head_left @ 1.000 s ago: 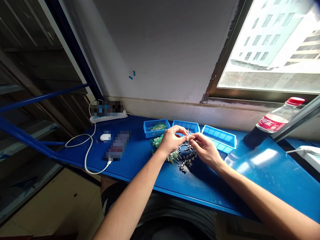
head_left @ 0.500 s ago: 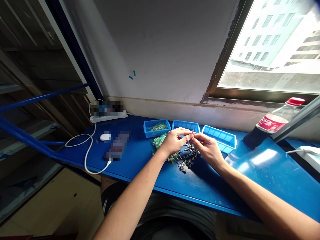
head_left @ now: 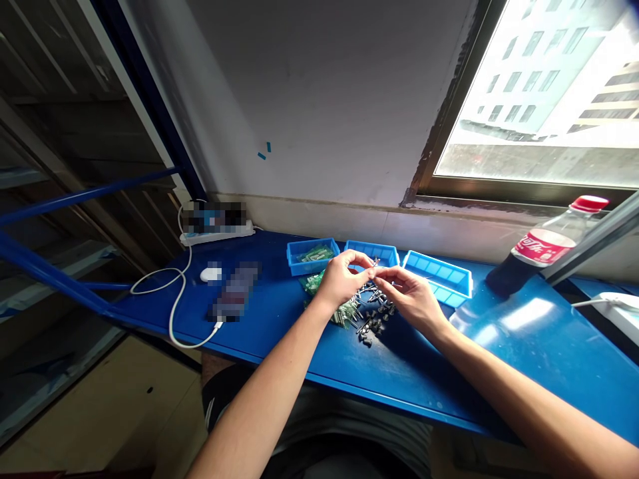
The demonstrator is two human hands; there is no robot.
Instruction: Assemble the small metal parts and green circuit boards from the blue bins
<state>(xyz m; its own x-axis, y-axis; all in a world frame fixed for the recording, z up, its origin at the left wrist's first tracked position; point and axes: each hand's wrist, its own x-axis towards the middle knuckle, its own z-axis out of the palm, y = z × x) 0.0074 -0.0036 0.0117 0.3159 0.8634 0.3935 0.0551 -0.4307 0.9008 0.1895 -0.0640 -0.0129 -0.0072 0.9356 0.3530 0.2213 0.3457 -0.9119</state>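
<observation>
My left hand (head_left: 340, 279) and my right hand (head_left: 412, 296) meet at the fingertips above the pile, both closed in a pinch. A small metal screw (head_left: 377, 261) sticks up at their fingertips; most of it is hidden by the fingers. Below and between the hands lies a loose pile of screws (head_left: 372, 322) on the blue table. A clear green-tinted bag (head_left: 315, 283) of thin pieces lies partly behind my left hand and wrist.
Along the back stand a blue bin (head_left: 294, 267) with green-tinted packets, a middle blue bin (head_left: 359, 249) partly hidden by my hands, and a right blue bin (head_left: 462, 283). A cola bottle (head_left: 544, 246) stands right. On the left are a white cable (head_left: 172, 319) and power strip (head_left: 219, 233).
Both hands have shifted slightly left together, fingertips still meeting, and the small screw at them has moved left too. The pile, bag and bins look the same.
</observation>
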